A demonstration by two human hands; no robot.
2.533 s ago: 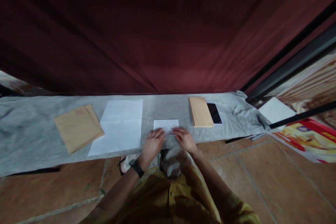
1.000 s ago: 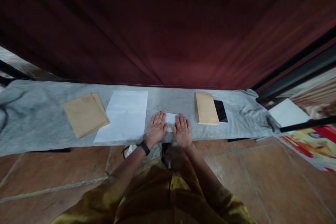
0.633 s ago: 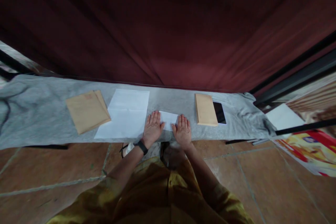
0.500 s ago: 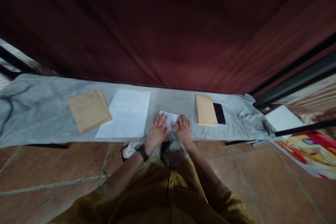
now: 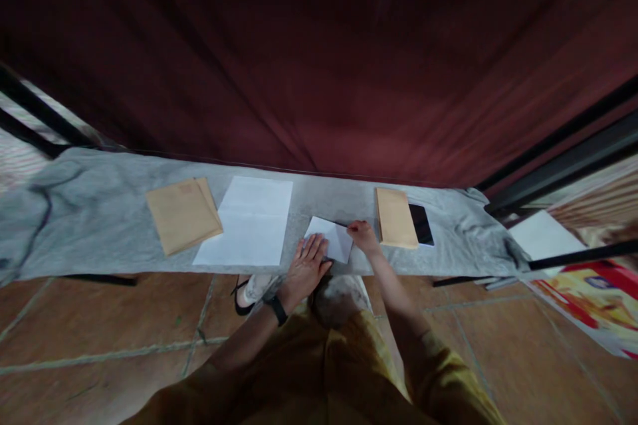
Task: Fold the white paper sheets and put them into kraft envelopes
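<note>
A small folded white paper (image 5: 337, 239) lies at a slant near the front edge of the cloth-covered table. My left hand (image 5: 306, 269) rests flat on its left part, fingers stretched out, with a dark band at the wrist. At the paper's upper right corner, my right hand (image 5: 363, 236) is closed, fingertips pinched on the edge. A larger white sheet (image 5: 252, 222) with a faint crease lies to the left. Its left side runs under brown envelopes (image 5: 182, 216). On the right lies a stack of brown envelopes (image 5: 397, 218), partly covering a dark phone (image 5: 423, 224).
A grey cloth (image 5: 104, 212) with wrinkled ends covers the narrow table. Behind it hangs a dark red curtain (image 5: 319, 80). Black metal bars (image 5: 563, 159) and a red and yellow printed box (image 5: 598, 299) stand at the right. Tiled floor (image 5: 149, 319) shows below.
My right hand has gone from lying flat to pinching the folded paper's upper right corner. More of the paper now shows, turned at a slant. My left hand stays flat on it.
</note>
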